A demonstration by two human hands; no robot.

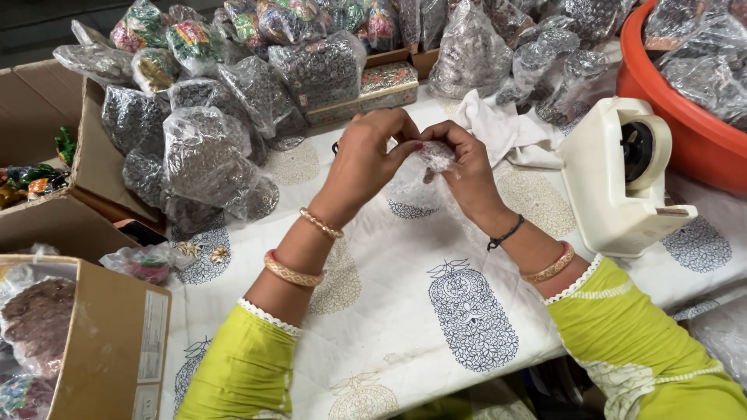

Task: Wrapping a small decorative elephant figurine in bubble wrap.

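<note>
Both hands' fingers [405, 148] pinch a clear bag [424, 175] between filled bags [206, 155] and a tape dispenser [618, 179].

Landmark: cream tape dispenser [620, 177] on printed white cloth [405, 311]. Orange tub [685, 132] just behind-right. White rag [502, 128] left of dispenser. Heap of filled clear bags [210, 148] far left; cardboard boxes [109, 342] beyond.

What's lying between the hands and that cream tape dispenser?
In the head view, a crumpled white cloth lies on the printed tablecloth between the right hand and the tape dispenser.
</note>
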